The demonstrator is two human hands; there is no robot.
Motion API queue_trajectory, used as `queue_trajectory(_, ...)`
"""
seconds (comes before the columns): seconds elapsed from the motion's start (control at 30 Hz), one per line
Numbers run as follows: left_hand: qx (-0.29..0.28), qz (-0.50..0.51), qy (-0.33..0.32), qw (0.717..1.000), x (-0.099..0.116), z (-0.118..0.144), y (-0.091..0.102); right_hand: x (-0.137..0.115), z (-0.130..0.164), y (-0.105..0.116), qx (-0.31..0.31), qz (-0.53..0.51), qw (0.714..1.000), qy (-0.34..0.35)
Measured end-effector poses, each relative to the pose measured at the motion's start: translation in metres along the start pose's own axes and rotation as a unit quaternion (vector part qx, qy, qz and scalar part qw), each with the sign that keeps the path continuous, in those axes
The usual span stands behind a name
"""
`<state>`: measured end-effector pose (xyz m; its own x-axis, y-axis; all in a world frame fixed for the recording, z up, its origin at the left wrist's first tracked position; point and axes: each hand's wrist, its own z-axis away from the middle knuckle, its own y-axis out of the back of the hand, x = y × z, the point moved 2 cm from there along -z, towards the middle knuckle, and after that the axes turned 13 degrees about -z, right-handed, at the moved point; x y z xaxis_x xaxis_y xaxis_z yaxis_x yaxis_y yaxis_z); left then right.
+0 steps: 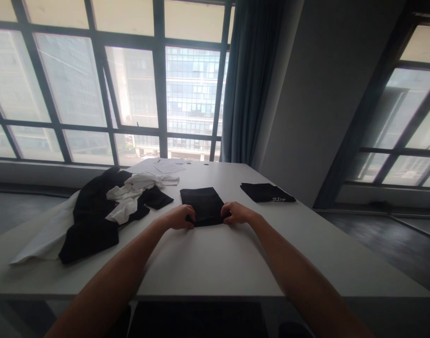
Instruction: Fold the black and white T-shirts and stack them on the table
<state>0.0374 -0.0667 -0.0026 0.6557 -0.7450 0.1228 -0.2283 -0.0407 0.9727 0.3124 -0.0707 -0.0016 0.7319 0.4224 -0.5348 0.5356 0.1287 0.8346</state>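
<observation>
A black garment (203, 204), folded into a compact rectangle, lies flat on the white table in front of me. My left hand (181, 217) grips its near left corner, fingers curled over the edge. At the near right corner, my right hand (236, 213) pinches the cloth between thumb and fingers. Whether it is a shirt or another kind of clothing cannot be made out. Farther right lies a second folded black garment (262, 192) with white lettering along its near edge.
On the left of the white table (215, 263) lies a loose heap of black clothes (95, 202) and white clothes (128, 199). Paper sheets (165, 165) rest at the far end. Beyond stand windows, a blue curtain (248, 84) and a grey pillar (313, 103).
</observation>
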Motion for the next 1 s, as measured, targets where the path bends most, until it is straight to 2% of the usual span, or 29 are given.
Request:
queue_trajectory(0.13, 0.001, -0.010, -0.005, 1.000, 0.005, 0.002, 0.002, 0.006, -0.007, -0.003, 0.003, 0.018, 0.999, -0.028)
queue_trajectory(0.2, 0.002, -0.023, -0.004, 1.000, 0.007, 0.003, 0.003, 0.009, -0.007, 0.000, 0.025, 0.060, 0.996, -0.053)
queue_trajectory(0.33, 0.008, -0.071, 0.031, 0.997, 0.005, 0.005, -0.001, 0.010, -0.004, 0.010, 0.163, 0.177, 0.964, -0.110)
queue_trajectory(0.4, 0.003, -0.087, 0.053, 0.995, 0.003, 0.003, -0.006, 0.007, -0.004, 0.009, 0.211, 0.169, 0.957, -0.107)
queue_trajectory(0.43, -0.003, -0.091, 0.059, 0.994, 0.003, 0.002, -0.010, 0.004, -0.005, 0.007, 0.216, 0.150, 0.960, -0.090)
queue_trajectory(0.5, -0.023, -0.095, 0.063, 0.993, 0.003, -0.001, -0.016, -0.005, -0.009, -0.003, 0.198, 0.104, 0.974, -0.039)
queue_trajectory(0.6, -0.031, -0.104, 0.056, 0.993, 0.007, -0.005, -0.023, -0.019, -0.016, -0.024, 0.136, 0.055, 0.989, 0.027)
queue_trajectory(0.73, -0.005, -0.113, 0.029, 0.993, 0.012, -0.006, -0.024, -0.024, -0.020, -0.044, 0.061, 0.037, 0.997, 0.021)
queue_trajectory(0.83, 0.000, -0.113, 0.030, 0.993, 0.014, -0.005, -0.022, -0.020, -0.020, -0.043, 0.058, 0.053, 0.997, 0.004)
queue_trajectory(0.93, 0.018, -0.114, 0.047, 0.992, 0.016, -0.004, -0.019, -0.014, -0.019, -0.031, 0.071, 0.050, 0.996, 0.014)
queue_trajectory(1.0, 0.037, -0.114, 0.055, 0.991, 0.017, -0.004, -0.017, -0.007, -0.017, -0.020, 0.050, 0.016, 0.998, 0.028)
